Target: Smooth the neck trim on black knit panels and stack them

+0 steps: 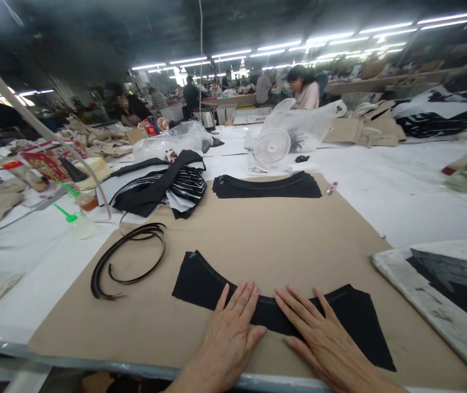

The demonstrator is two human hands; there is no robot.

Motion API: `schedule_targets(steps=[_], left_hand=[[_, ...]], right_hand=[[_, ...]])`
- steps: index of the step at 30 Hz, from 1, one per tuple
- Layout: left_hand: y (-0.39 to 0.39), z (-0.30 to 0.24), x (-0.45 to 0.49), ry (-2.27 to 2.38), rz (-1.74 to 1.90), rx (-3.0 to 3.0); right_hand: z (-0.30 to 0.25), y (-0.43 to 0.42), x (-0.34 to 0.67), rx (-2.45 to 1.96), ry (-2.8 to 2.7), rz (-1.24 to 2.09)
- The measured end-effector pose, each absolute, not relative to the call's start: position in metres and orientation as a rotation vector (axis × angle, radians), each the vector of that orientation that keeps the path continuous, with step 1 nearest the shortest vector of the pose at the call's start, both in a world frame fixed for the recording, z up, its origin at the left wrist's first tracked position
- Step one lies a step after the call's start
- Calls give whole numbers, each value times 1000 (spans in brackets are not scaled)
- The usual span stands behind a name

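A curved black fabric piece (pixel 356 316) lies on the brown board (pixel 225 234) near the table's front edge. Both hands rest flat on its middle, side by side. My left hand (pixel 233 322) has its fingers stretched over the inner curved edge, thumb out to the right. To its right, my right hand (pixel 315 322) lies with fingers extended across the same edge; neither hand grips anything. Further back on the board sits a stack of similar black pieces (pixel 266 188). A coil of thin black strips (pixel 129 259) lies at the left.
Black and striped pieces (pixel 160 188) are heaped at the back left. Green-tipped bottles (pixel 80 225) stand left of the board. A white fan (pixel 272 146) stands behind it. At right lies a stained white slab (pixel 442 289) with black material. A person (pixel 304 90) sits across the table.
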State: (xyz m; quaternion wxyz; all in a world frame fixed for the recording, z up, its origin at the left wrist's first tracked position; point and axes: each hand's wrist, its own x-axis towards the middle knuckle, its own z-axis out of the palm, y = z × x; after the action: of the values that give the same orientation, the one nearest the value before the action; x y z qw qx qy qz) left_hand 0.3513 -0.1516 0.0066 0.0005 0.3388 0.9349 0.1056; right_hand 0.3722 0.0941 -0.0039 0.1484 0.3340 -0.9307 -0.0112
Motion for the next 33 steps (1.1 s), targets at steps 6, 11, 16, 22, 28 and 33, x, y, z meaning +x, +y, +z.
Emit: schedule_targets(steps=[6, 11, 16, 22, 28, 33], left_hand=[[-176, 14, 339, 3123, 309, 771], [-189, 4, 337, 3042, 184, 829], [-182, 12, 343, 3065, 210, 888], [-173, 15, 348, 2907, 284, 1040], [-178, 21, 343, 2738, 547, 892], [-186, 26, 339, 2843, 814, 619]], right_hand=[[-6, 105, 376, 836, -2655, -56], [-9, 105, 378, 822, -2604, -64], [-4, 104, 378, 812, -2569, -115], [-13, 106, 380, 790, -2610, -127], [-12, 106, 382, 799, -2687, -31], [2, 117, 382, 724, -2700, -14]])
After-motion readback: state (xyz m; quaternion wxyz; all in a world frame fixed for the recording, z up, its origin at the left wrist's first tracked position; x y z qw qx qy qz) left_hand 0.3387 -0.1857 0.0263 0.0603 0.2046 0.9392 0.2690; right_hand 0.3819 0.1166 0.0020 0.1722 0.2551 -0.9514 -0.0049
